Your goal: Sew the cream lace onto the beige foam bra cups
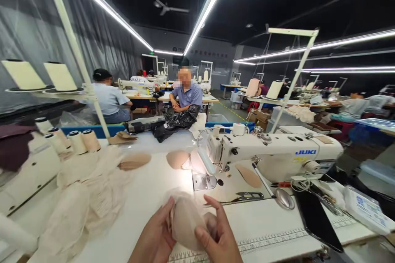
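A rounded beige bra cup point(187, 222), slightly blurred, is held between my two hands above the table's front edge. My left hand point(156, 230) is closed on its left rim, thumb on top and fingers partly hidden behind. My right hand point(219, 232) pinches the right side, thumb on the fabric and index finger raised. Just beyond them is the lit needle area of a white JUKI sewing machine point(274, 154). Thread snips point(251, 196) lie on its bed, beside a brown oval cup piece point(249, 176). More brown pieces point(177, 159) lie behind the needle plate.
Crumpled cream fabric point(92, 201) covers the left side, near thread cones point(77, 141). A black phone point(317, 220), a round metal dish point(284, 198) and a plastic box point(367, 209) lie at right. Behind the table sits a person point(187, 94) near a black plastic bag point(177, 121).
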A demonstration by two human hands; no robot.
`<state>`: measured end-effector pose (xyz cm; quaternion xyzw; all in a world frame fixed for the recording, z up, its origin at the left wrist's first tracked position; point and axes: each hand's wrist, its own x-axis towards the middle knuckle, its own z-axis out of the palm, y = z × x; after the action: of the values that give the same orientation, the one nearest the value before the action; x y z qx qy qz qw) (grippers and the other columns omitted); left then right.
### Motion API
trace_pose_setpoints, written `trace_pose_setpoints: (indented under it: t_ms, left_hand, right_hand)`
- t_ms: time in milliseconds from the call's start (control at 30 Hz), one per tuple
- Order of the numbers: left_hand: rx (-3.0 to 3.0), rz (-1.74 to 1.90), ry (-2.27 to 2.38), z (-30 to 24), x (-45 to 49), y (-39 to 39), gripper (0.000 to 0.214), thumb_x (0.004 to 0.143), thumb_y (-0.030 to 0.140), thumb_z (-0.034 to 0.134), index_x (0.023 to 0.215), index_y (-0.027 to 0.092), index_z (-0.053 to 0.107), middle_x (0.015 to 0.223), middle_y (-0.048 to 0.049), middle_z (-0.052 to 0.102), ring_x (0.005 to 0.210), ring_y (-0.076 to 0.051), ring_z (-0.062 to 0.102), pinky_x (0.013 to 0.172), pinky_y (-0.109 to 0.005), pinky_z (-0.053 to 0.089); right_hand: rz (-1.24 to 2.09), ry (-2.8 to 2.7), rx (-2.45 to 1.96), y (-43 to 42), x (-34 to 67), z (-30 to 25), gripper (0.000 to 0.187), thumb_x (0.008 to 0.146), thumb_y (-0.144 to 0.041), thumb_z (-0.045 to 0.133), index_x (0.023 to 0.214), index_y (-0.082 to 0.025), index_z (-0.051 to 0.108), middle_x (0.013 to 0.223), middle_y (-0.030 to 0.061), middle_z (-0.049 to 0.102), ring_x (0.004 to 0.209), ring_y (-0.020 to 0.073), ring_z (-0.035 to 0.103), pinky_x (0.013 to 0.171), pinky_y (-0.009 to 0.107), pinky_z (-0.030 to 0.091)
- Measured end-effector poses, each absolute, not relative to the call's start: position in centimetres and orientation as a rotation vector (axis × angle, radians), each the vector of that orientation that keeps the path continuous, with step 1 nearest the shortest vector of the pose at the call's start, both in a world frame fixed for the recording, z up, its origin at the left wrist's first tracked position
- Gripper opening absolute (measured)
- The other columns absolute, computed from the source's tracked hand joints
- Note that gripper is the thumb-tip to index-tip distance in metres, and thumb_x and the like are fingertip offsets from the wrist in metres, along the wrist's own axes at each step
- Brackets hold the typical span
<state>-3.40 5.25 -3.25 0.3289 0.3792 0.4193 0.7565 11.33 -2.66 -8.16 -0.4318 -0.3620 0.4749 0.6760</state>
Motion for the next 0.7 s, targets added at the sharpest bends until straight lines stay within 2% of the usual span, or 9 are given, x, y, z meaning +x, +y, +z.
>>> trace_pose_setpoints:
  t_ms: [100, 200, 300, 567, 700]
  left_hand:
    - [0.584, 0.892, 0.733, -1.5, -2.6, 4.1, 0.035, 0.095, 0.049, 0.073, 0.104, 0.015, 0.076, 0.098, -0.0123, 0.080, 0.097, -0.032, 0.079, 0.086, -0.043, 0.067]
    - [0.529, 0.935, 0.729, -0.6, -2.3, 3.6, 0.024, 0.088, 0.033, 0.085, 0.100, 0.013, 0.078, 0.099, -0.0122, 0.081, 0.095, -0.029, 0.079, 0.084, -0.036, 0.066]
    - [0.427, 0.957, 0.767, -0.5, -2.2, 3.4, 0.023, 0.080, 0.022, 0.091, 0.096, 0.010, 0.081, 0.101, -0.0147, 0.081, 0.095, -0.029, 0.078, 0.083, -0.031, 0.065]
    - [0.436, 0.920, 0.668, -0.3, -1.8, 3.3, 0.040, 0.068, 0.024, 0.102, 0.101, 0.008, 0.084, 0.100, -0.0148, 0.082, 0.099, -0.031, 0.076, 0.086, -0.032, 0.064]
    - [0.415, 0.900, 0.660, 0.2, -1.8, 3.1, 0.036, 0.069, 0.019, 0.099, 0.099, 0.008, 0.083, 0.099, -0.0152, 0.081, 0.095, -0.031, 0.077, 0.084, -0.033, 0.064]
  right_hand:
    - [1.052, -0.787, -0.990, -2.8, 11.9, -7.3, 0.088, 0.081, -0.067, 0.084, 0.149, -0.033, 0.040, 0.078, -0.0047, 0.062, 0.076, 0.0203, 0.063, 0.078, 0.032, 0.049]
    - [1.051, -0.775, -1.001, -3.0, 12.1, -7.4, 0.089, 0.082, -0.066, 0.084, 0.151, -0.029, 0.042, 0.084, -0.0011, 0.069, 0.080, 0.0221, 0.068, 0.081, 0.034, 0.053]
    - [1.043, -0.762, -1.003, -3.2, 12.2, -7.8, 0.092, 0.081, -0.066, 0.084, 0.153, -0.026, 0.043, 0.089, 0.0022, 0.072, 0.082, 0.0238, 0.070, 0.081, 0.036, 0.056]
    - [1.043, -0.635, -0.950, -2.7, 12.0, -8.1, 0.094, 0.075, -0.062, 0.091, 0.148, -0.026, 0.044, 0.088, 0.0022, 0.075, 0.078, 0.0237, 0.071, 0.075, 0.034, 0.056]
    - [1.039, -0.605, -0.937, -2.7, 12.0, -8.2, 0.095, 0.074, -0.061, 0.092, 0.148, -0.029, 0.043, 0.087, -0.0004, 0.074, 0.077, 0.0216, 0.071, 0.076, 0.032, 0.056]
